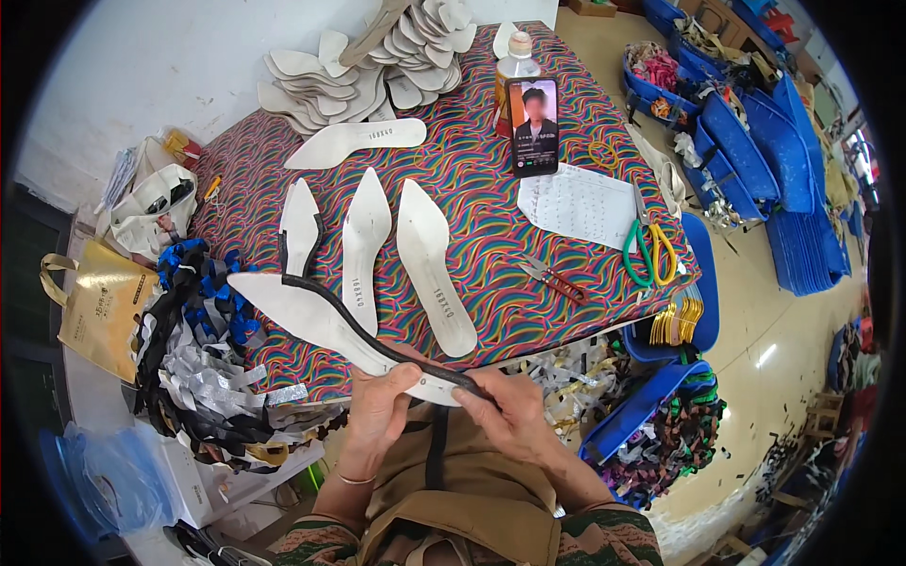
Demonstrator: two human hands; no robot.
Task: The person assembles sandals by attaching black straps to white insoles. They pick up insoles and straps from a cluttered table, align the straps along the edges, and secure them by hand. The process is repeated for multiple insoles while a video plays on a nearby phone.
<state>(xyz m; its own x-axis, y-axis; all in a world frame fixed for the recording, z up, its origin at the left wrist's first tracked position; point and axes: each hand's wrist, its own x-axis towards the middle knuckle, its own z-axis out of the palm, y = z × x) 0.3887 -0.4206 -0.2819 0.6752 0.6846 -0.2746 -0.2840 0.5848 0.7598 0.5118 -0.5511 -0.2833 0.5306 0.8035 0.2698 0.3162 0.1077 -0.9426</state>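
A white pointed shoe insole point(294, 307) is held up at the table's near edge, its toe pointing to the far left. Along its upper edge runs a black strip point(354, 325). My left hand point(382, 401) is closed on the insole near the heel, thumb on top. At the heel end my right hand point(510, 410) pinches the black strip against the insole. On the table beyond lie two plain white insoles point(366, 241) point(429, 250), and another insole point(300, 226) with black strip along its edge. A further insole point(368, 140) lies crosswise behind them.
Stacked insoles point(377, 75) fill the back of the patterned table point(491, 283). A phone point(535, 127) leans on a bottle point(519, 61). Scissors point(651, 250), red-handled snips point(555, 278) and paper point(580, 208) lie right. Strip bundles point(203, 349) hang left; blue bins point(651, 415) stand right.
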